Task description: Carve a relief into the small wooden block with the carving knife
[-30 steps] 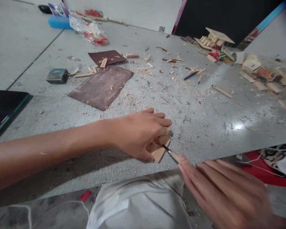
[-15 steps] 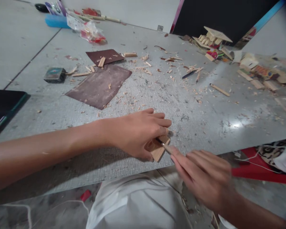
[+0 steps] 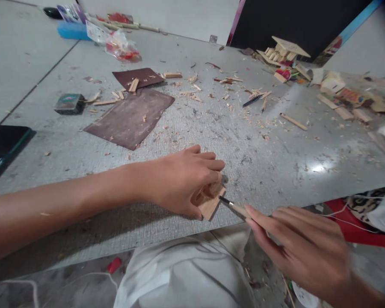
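My left hand (image 3: 182, 179) presses a small flat piece of light wood (image 3: 210, 204) down on the grey board (image 3: 263, 158), close to its near edge. The fingers cover most of the wood. My right hand (image 3: 301, 248) grips a thin carving tool (image 3: 234, 208) with a pale handle and a dark metal tip. The tip touches the right edge of the wood piece. Wood shavings lie scattered over the board behind the hands.
Two brown sandpaper sheets (image 3: 131, 117) lie at the left with a small dark tin (image 3: 69, 104) beside them. A dark pen (image 3: 252, 101) and wood sticks sit mid-board. A stick model (image 3: 284, 51) and boxes stand at the far right. A black tablet (image 3: 3, 143) lies far left.
My right hand pushed the tool into the wood, then drew it back to the right. The left hand has stayed on the wood piece.
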Tool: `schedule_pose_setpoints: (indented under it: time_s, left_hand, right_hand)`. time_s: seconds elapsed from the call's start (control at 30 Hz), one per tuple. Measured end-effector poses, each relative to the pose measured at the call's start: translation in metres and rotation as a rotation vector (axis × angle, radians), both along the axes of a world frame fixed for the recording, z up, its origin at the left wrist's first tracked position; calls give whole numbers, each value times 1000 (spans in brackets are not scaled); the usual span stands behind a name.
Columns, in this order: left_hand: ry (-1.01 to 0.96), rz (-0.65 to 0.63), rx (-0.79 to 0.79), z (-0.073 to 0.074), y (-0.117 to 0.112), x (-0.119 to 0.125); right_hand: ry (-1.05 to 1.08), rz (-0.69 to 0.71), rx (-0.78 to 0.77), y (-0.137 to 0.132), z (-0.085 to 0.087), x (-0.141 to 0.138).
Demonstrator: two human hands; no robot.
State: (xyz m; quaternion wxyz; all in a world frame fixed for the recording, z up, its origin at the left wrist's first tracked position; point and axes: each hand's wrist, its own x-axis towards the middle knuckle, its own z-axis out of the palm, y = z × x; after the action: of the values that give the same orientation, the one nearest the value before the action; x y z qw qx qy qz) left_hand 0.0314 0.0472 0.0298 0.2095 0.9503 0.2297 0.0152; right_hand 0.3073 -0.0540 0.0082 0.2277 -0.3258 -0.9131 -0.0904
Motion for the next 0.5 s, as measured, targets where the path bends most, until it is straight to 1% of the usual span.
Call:
schedule_pose_setpoints:
  time_s: [0.13, 0.23, 0.33, 0.43, 0.5]
  left_hand:
    - [-16, -1, -10, -1, 0, 0]
    - [-26, 2, -18, -2, 0, -1]
    - [-30, -2, -19, -1, -1, -1]
    - [-33, -5, -16, -1, -1, -1]
    - [-45, -16, -8, -2, -1, -1]
  right_hand:
    - [-40, 6, -35, 2, 1, -5]
    - [-61, 15, -3, 2, 3, -6]
    - [-122, 33, 23, -1, 11, -7]
    - [-250, 65, 40, -7, 20, -12]
    - [-281, 39, 81, -12, 22, -18]
